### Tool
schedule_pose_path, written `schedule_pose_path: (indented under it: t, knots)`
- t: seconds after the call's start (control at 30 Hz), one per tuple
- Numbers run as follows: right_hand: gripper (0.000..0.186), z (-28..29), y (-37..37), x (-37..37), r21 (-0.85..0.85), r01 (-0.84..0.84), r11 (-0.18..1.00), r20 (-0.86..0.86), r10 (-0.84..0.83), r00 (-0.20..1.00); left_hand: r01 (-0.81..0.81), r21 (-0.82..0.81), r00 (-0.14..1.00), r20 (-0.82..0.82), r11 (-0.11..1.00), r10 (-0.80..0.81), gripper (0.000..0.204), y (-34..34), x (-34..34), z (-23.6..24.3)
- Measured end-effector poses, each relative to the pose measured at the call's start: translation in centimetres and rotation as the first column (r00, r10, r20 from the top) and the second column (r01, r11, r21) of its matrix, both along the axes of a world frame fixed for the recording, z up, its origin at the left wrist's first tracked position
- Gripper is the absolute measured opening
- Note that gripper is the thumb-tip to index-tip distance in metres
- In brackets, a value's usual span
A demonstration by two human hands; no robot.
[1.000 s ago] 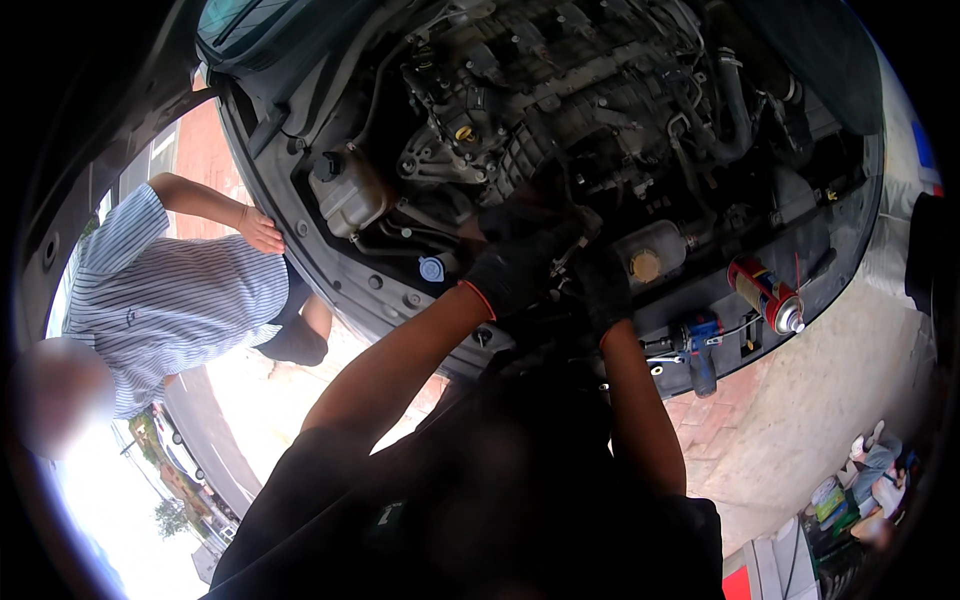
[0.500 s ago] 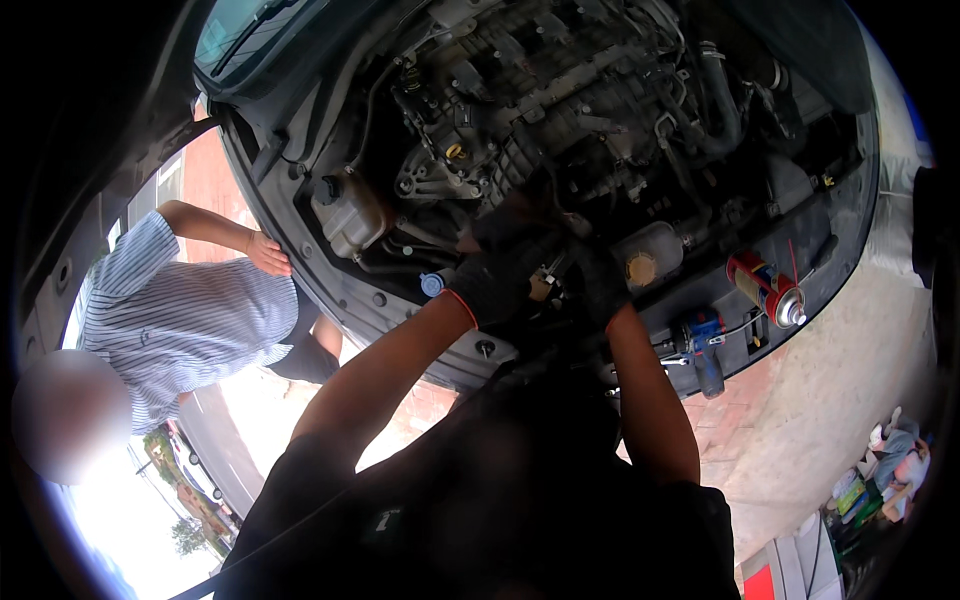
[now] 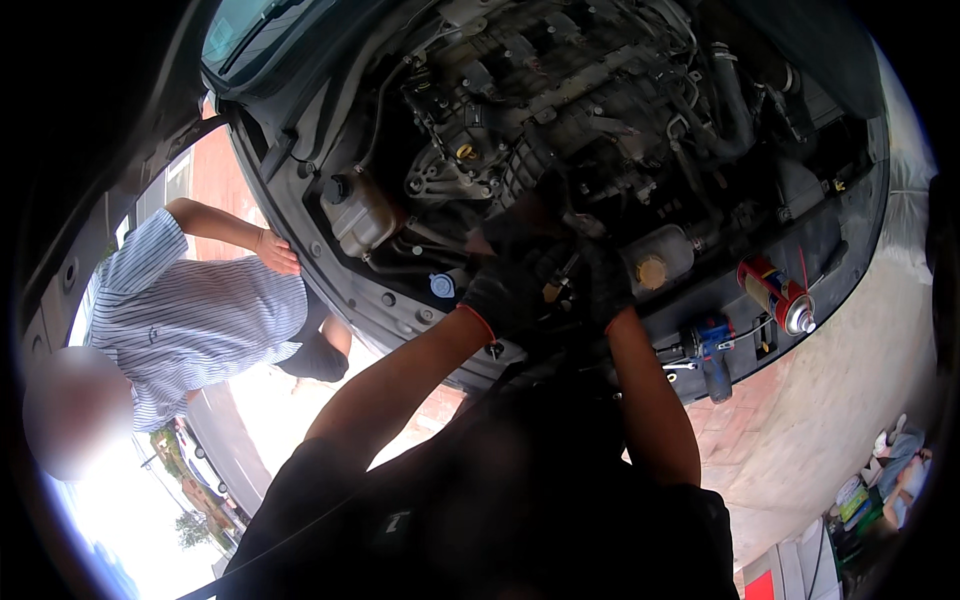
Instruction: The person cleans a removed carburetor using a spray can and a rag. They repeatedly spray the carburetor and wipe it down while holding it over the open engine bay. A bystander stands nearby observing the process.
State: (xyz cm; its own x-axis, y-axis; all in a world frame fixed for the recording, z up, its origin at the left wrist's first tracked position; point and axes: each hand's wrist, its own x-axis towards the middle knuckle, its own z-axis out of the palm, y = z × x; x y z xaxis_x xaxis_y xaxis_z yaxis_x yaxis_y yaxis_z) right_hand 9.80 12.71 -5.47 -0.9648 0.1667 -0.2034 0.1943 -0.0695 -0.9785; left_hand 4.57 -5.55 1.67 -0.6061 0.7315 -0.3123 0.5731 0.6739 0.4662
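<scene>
My left hand (image 3: 500, 290), in a dark glove with a red cuff, reaches into the front of the engine bay, just right of a blue cap (image 3: 442, 285). My right hand (image 3: 605, 280), gloved alike, is beside a translucent reservoir (image 3: 675, 240) with a yellowish cap (image 3: 652, 272). The fingers of both hands are curled around something among dark parts and small metal fittings; shadow hides what it is. Behind them lies the engine (image 3: 550, 80), with a coolant tank (image 3: 362, 225) to the left.
A person in a striped shirt (image 3: 200, 310) rests a hand on the left fender (image 3: 315, 250). A red spray can (image 3: 775, 295) and a blue power tool (image 3: 715, 350) lie on the front panel (image 3: 830, 270). The raised hood (image 3: 75, 270) borders the left; another person (image 3: 900, 475) appears lower right.
Both my hands remain in the same part of the bay, with small shifts of wrists and fingers. The view has shifted slightly, and the striped-shirt person appears a little lower and further right.
</scene>
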Motion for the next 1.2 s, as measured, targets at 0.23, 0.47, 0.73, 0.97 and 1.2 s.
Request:
schedule_pose_path:
  t: [0.23,0.47,0.73,0.97,1.2]
  knots:
    - [0.047,-1.4,-0.3,0.2,-0.531,0.185,0.827,0.286,-0.030,0.958,0.063,0.054,0.961,-0.272,0.997,-0.046,0.061,-1.0,-3.1,-0.8]
    - [0.046,-1.5,0.3,0.1,0.388,-0.047,0.920,-0.154,0.115,0.981,-0.094,0.133,0.995,0.047,0.987,0.089,0.060,0.6,-2.2,-0.3]
    - [0.042,-0.2,-0.3,-0.4,-0.514,0.224,0.828,0.327,-0.052,0.944,0.315,0.122,0.880,-0.410,0.941,-0.241,0.062,1.0,-4.8,0.4]
    - [0.038,0.8,0.2,-0.1,0.305,-0.002,0.952,-0.182,0.061,0.981,-0.099,-0.254,0.995,-0.032,0.962,0.094,0.044,0.9,-0.8,1.1]
    - [0.041,-1.6,-0.3,0.4,0.311,-0.017,0.950,-0.160,0.069,0.985,-0.488,0.352,0.866,0.076,0.799,0.495,0.050,-2.1,-1.7,1.4]
